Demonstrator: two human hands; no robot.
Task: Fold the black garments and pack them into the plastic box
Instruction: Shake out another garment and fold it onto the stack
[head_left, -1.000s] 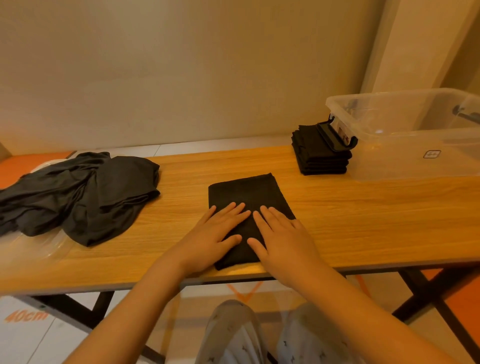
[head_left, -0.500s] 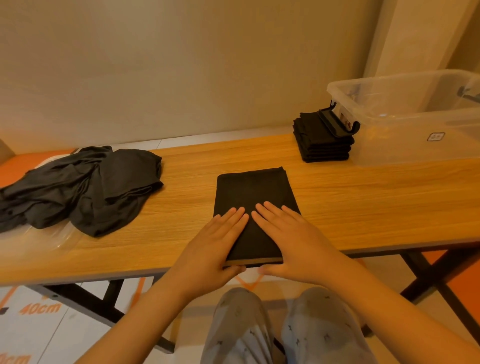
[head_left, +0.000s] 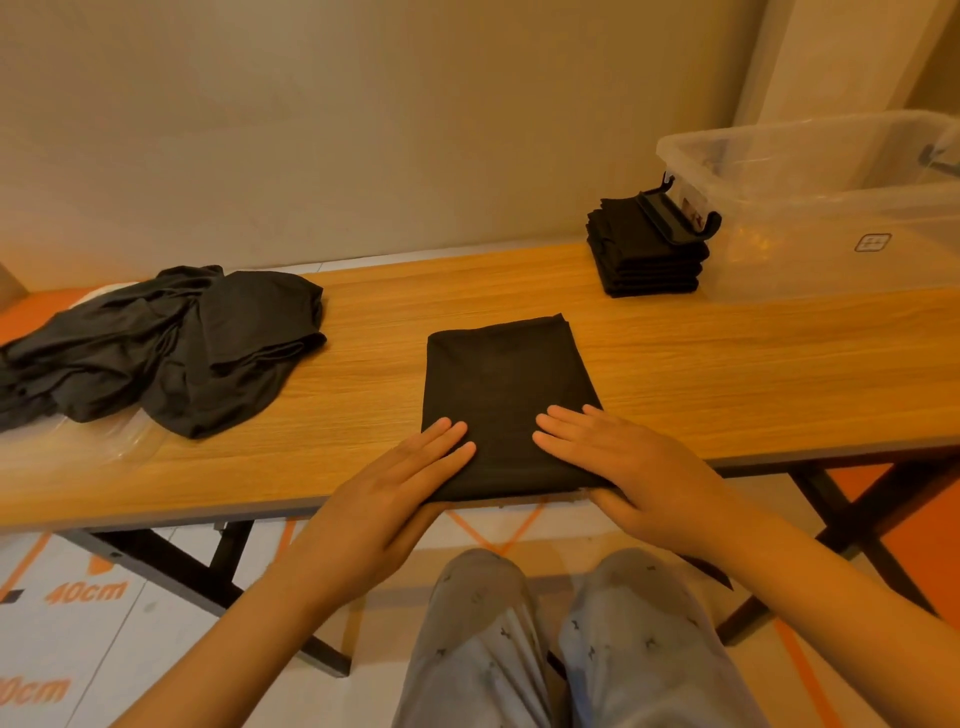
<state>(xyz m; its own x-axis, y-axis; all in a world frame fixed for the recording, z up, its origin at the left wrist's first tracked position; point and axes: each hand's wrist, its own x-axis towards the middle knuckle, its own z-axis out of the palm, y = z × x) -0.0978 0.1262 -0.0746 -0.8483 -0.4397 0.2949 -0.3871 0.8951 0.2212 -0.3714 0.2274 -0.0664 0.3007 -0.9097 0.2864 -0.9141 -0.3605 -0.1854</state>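
Observation:
A folded black garment lies on the wooden table, its near edge at the table's front edge. My left hand holds its near left corner, fingers flat on top and thumb below the edge. My right hand holds the near right corner the same way. A stack of folded black garments sits at the back right, against the clear plastic box. The box looks empty. Unfolded black garments lie heaped at the left.
A black latch on the box's left end hangs over the folded stack. Clear plastic wrapping lies under the heap at left. A wall runs behind the table. My knees are below the table's front edge, between its black legs.
The folded garment has slid toward me to the table's front edge. My hands have moved apart from its middle to its near corners, thumbs going under the edge.

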